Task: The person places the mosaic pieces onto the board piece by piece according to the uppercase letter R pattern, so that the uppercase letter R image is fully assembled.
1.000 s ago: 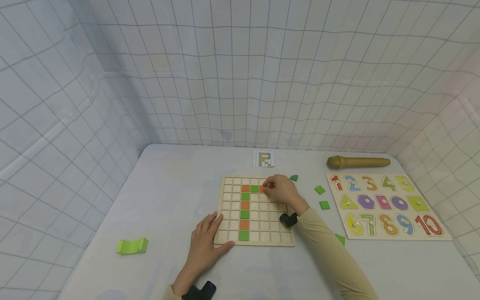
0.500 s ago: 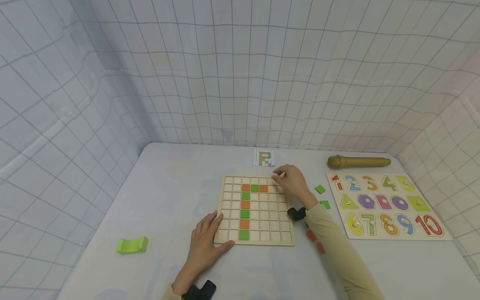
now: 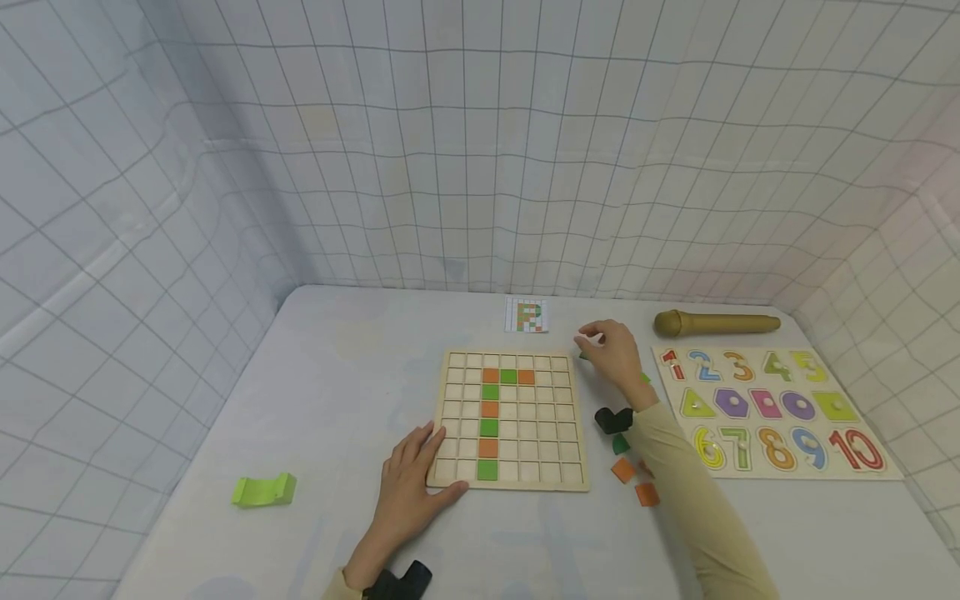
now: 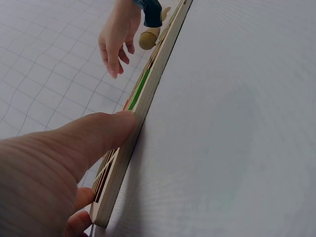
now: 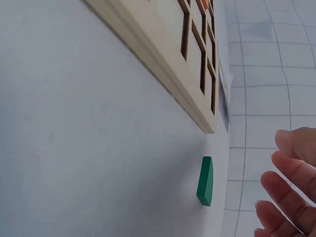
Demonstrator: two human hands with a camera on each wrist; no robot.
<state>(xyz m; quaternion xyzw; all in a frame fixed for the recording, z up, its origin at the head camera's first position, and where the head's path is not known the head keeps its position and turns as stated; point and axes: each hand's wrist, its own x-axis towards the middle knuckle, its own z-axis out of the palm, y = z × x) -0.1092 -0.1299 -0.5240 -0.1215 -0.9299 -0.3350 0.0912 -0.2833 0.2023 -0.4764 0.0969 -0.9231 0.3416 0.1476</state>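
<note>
A wooden grid board (image 3: 528, 430) lies on the table, orange and green square tiles (image 3: 489, 427) set in one column and along a row near the top. My left hand (image 3: 411, 487) rests at its near-left corner. In the left wrist view the thumb (image 4: 106, 129) presses the board's near edge. Beyond the board's far-right corner my right hand (image 3: 613, 354) hovers, fingers loosely bent and apart, holding nothing. Just below those fingers a dark green rounded piece (image 5: 206, 181) lies on the table, mostly covered by the hand in the head view.
Loose orange tiles (image 3: 623, 470) and a dark green piece (image 3: 620, 443) lie right of the board, partly under the right forearm. A pattern card (image 3: 527, 315) lies behind. Farther right are a number puzzle (image 3: 752, 425) and a microphone-shaped object (image 3: 716, 325). A light green block (image 3: 264, 492) sits left.
My right hand has let go of an orange tile, now lying in the top row, and moved right, off the board, to the dark green piece. The left hand stays put.
</note>
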